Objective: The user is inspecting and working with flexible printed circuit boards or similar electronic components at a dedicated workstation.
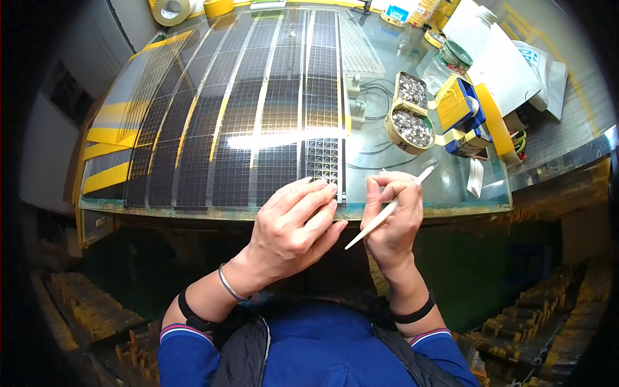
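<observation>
A large dark sheet marked with a fine grid [225, 84] lies on the glass-topped table, divided by pale lengthwise strips. My left hand [293, 222] rests at its near right edge, fingers stretched out over the last column. Small shiny cells [322, 155] show in that column just beyond my fingertips; what lies under them is hidden. To the right, my right hand [396, 216] is closed around a white pen-shaped tool [380, 219]. The tool slants, its tapered lower end toward me and a thin tip pointing up and away. Thumb and forefinger are bent together.
Right of the sheet stand two joined tubs of small grey-white bits [412, 126], beside a blue-and-yellow box [461, 106]. A glass jar [453, 58] and a white bag [541, 77] sit behind. Cables [377, 90] lie on the table. A tape roll [173, 10] is far left.
</observation>
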